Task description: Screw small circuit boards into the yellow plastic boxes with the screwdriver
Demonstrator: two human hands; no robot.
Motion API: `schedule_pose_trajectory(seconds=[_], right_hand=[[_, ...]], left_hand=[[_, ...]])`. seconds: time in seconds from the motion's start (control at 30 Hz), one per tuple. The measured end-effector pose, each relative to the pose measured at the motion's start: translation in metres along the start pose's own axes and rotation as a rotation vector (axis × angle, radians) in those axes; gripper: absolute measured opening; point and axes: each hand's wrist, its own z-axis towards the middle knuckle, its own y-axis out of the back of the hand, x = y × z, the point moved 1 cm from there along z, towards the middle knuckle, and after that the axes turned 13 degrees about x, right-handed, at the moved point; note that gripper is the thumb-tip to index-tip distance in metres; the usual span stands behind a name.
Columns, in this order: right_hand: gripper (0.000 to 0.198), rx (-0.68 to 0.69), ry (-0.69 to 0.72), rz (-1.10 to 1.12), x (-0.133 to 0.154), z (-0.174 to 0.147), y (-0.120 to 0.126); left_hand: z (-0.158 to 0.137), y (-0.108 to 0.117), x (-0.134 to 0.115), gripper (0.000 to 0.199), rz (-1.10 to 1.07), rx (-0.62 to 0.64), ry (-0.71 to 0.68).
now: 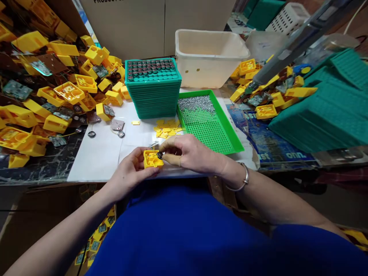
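Observation:
My left hand (130, 170) grips a small yellow plastic housing (152, 159) from its left side, just above the near edge of the white work sheet (97, 153). My right hand (191, 153) pinches a small black round part (160, 155) at the housing's right rim, with thin wires showing beside it. A metal bangle sits on my right wrist. Small yellow plastic pieces (166, 129) lie on the sheet just beyond my hands.
A stack of teal trays (153, 92) topped with round cells stands behind. A green perforated tray (211, 122) with small screws lies right of it, a white bin (209, 57) further back. Piles of yellow housings (57, 96) and circuit boards fill both sides. More teal trays (327, 107) lie right.

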Motion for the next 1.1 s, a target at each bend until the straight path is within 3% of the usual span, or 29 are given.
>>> schedule_pose_trajectory(seconds=[0.13, 0.33, 0.53, 0.63, 0.77, 0.9, 0.97, 1.1], right_hand=[[0.014, 0.1, 0.122, -0.183, 0.002, -0.002, 0.003], [0.018, 0.354, -0.012, -0.459, 0.019, -0.001, 0.011], [0.019, 0.342, -0.049, -0.48, 0.023, -0.003, 0.01], [0.021, 0.286, -0.071, -0.429, 0.017, -0.006, 0.006], [0.022, 0.121, 0.097, -0.285, 0.004, -0.015, 0.003], [0.018, -0.329, 0.271, -0.072, -0.009, -0.027, 0.001], [0.016, -0.494, 0.295, -0.092, -0.012, -0.031, -0.001], [0.027, -0.475, 0.367, -0.342, -0.016, -0.03, -0.008]], left_hand=[[0.005, -0.008, -0.004, 0.045, 0.064, 0.024, -0.04], [0.008, -0.021, -0.008, 0.044, -0.132, 0.126, -0.008], [0.015, -0.025, -0.006, 0.041, -0.17, 0.036, -0.026], [0.021, -0.024, -0.002, 0.042, -0.211, -0.005, -0.037], [0.023, -0.023, -0.005, 0.042, -0.275, -0.017, -0.086], [0.018, -0.021, -0.015, 0.039, -0.287, -0.031, -0.13], [0.016, -0.02, -0.019, 0.038, -0.316, -0.013, -0.106], [0.013, -0.016, -0.022, 0.037, -0.417, 0.103, -0.041]])
